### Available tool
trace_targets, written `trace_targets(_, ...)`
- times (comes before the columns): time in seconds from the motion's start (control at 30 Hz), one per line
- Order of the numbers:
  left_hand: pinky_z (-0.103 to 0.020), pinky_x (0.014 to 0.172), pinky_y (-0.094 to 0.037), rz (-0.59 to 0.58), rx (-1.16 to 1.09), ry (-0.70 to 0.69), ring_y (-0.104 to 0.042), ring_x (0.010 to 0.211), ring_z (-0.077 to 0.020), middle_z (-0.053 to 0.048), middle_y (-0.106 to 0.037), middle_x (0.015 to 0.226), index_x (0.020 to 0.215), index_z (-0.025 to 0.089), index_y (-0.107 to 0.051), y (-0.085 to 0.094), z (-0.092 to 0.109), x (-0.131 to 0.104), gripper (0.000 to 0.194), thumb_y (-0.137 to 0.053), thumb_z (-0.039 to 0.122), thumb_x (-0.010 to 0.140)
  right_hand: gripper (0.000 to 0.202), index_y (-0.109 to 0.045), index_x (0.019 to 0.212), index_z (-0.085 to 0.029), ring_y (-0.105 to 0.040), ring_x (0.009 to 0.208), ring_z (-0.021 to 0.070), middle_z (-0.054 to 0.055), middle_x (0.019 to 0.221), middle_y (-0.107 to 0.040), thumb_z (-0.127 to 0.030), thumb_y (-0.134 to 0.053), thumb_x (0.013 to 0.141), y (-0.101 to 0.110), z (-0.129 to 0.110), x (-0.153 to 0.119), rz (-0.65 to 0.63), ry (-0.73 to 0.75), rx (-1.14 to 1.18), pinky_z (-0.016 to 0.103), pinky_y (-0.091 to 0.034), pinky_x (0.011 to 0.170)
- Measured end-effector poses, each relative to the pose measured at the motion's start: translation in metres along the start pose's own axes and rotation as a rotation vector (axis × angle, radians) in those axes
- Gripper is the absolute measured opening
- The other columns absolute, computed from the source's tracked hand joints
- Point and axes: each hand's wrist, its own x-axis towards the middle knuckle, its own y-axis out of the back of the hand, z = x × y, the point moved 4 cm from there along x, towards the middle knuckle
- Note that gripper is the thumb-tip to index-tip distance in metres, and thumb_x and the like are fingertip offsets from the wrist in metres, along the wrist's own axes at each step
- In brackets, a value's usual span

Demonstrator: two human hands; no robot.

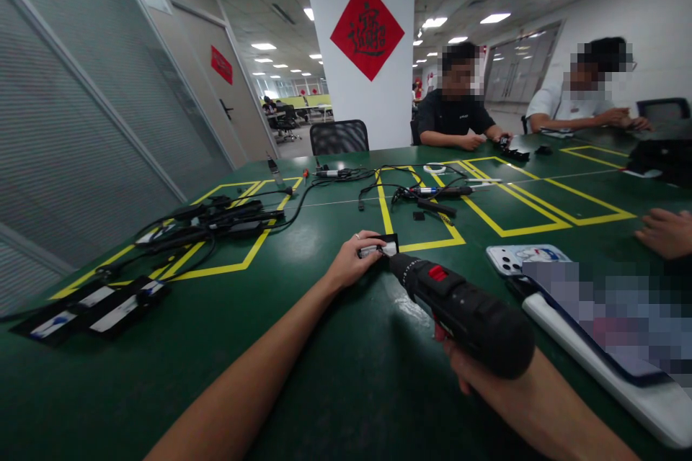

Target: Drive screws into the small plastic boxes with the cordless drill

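Note:
My right hand [466, 369] is wrapped round the handle of a black cordless drill [459, 310] with a red switch on top. The drill points away from me, and its tip meets a small flat black piece [393, 239] with a white or silver part on it. My left hand [350, 259], a ring on one finger, grips this piece from the left and keeps it down on the green table [303, 360]. The fingers and the drill's front cover much of the piece, so the exact contact point cannot be made out.
Black cables and devices [216, 220] lie in a heap at left, near flat black-and-white pieces [127, 306]. A pen-like electric screwdriver [437, 191] lies ahead. At right are a phone [533, 253] and a white-edged device [605, 367]. Two people sit across; another person's hand [667, 233] rests at right.

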Motion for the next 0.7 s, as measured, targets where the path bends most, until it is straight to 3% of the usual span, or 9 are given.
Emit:
trace_targets(0.1,-0.036,0.098,-0.038,-0.001,-0.001,-0.009,-0.051,0.106,-0.0196,-0.005,-0.056,0.112,0.097,0.022,-0.066,0.0004,0.0019,0.0004,0.023,-0.052,0.026,0.079,0.019,-0.066,0.088,-0.024,-0.062,0.06,0.0169,-0.003,0.056,-0.06,-0.029,-0.054,0.074,-0.0009,-0.0005,0.0,-0.034,-0.01,0.014,0.031,-0.052,0.068)
trace_targets(0.37,-0.035,0.097,-0.039,-0.01,0.004,-0.004,-0.051,0.106,-0.0196,-0.005,-0.056,0.112,0.097,0.021,-0.066,0.002,0.0047,0.0003,0.023,-0.051,0.025,0.08,0.03,-0.063,0.101,-0.023,-0.059,0.052,0.0143,-0.003,0.059,-0.063,-0.03,-0.054,0.074,-0.0017,-0.0034,-0.0014,0.023,-0.036,0.019,0.028,-0.051,0.059)
trace_targets(0.5,-0.035,0.098,-0.038,-0.006,0.006,-0.006,-0.051,0.106,-0.0193,-0.005,-0.056,0.112,0.097,0.022,-0.066,0.0022,0.0049,0.0002,0.023,-0.051,0.027,0.08,0.022,-0.066,0.09,-0.023,-0.061,0.058,0.0154,-0.002,0.059,-0.063,-0.031,-0.054,0.074,-0.0017,0.0003,-0.0021,0.007,-0.062,0.003,0.028,-0.051,0.064)
trace_targets(0.6,-0.036,0.098,-0.038,-0.008,0.003,0.005,-0.051,0.107,-0.02,-0.005,-0.056,0.113,0.097,0.021,-0.066,0.0022,0.0048,0.0001,0.024,-0.051,0.029,0.08,0.017,-0.066,0.077,-0.023,-0.06,0.057,0.0151,-0.001,0.063,-0.064,-0.033,-0.052,0.076,-0.0026,0.0034,-0.0012,-0.049,-0.106,-0.036,0.027,-0.051,0.059)
trace_targets(0.7,-0.037,0.098,-0.038,-0.013,-0.001,0.013,-0.05,0.107,-0.0204,-0.005,-0.056,0.113,0.097,0.022,-0.066,0.0025,0.0051,-0.0001,0.024,-0.051,0.031,0.081,0.016,-0.065,0.072,-0.023,-0.061,0.06,0.016,0.0,0.065,-0.064,-0.032,-0.053,0.075,-0.0021,0.0022,0.0001,-0.024,-0.107,-0.036,0.028,-0.051,0.059)
